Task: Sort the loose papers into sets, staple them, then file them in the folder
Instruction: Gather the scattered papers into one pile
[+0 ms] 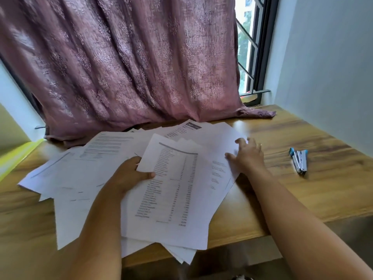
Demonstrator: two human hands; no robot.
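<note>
Left hand (131, 174) pinching the top sheet (171, 188) at its left edge, thumb on the printed face and fingers curled beneath — a light grip, enough to lift one page. Right hand (247, 156) spread open and flat, palm down on the far right edge of the loose papers (96, 158), holding nothing, only pressing the heap still. Best kept that way: press with the right while peeling with the left, so only one sheet comes away. Check the heading before choosing a set; keep matching pages square at one corner for stapling. Mind the sheets hanging over the near edge of the wooden table (302, 188) — likely to slide off. Stapler (300, 161) lying to the right, well apart from the heap. Yellow folder (18, 158) at far left, partly out of view.
</note>
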